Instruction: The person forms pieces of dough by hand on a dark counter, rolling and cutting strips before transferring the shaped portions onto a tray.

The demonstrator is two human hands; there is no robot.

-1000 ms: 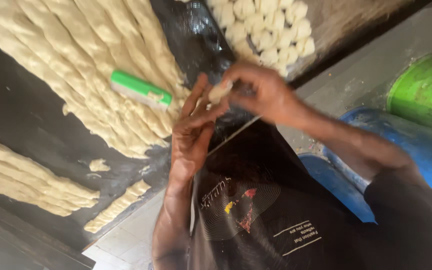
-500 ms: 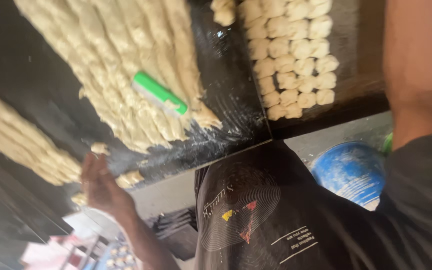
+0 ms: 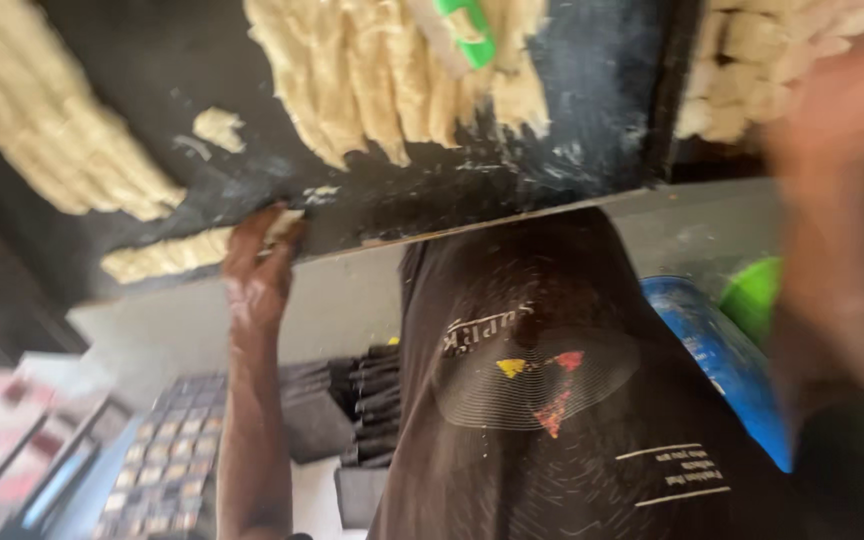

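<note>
My left hand [image 3: 257, 262] reaches up to the near edge of a black board [image 3: 572, 150] and pinches the end of a short twisted dough strip [image 3: 167, 255] lying there. My right hand [image 3: 837, 130] is raised at the right edge of the view, badly blurred, and I cannot make out its fingers or whether it holds anything. Several long twisted dough strips [image 3: 372, 80] lie in a row on the board, with a green-handled tool [image 3: 467, 30] resting on them. More strips [image 3: 62, 140] lie to the left.
Small cut dough pieces [image 3: 752, 70] are heaped at the top right. A loose dough scrap [image 3: 217, 128] lies on the board. A blue round container [image 3: 707, 345] and something green [image 3: 752, 300] sit low on the right. Stacked boxes [image 3: 152, 470] and dark trays [image 3: 362, 400] are below left.
Both hands were together over the strips holding a dough piece. The left hand has dropped to the board's near edge and reached the short strip; the right has swung off to the right.
</note>
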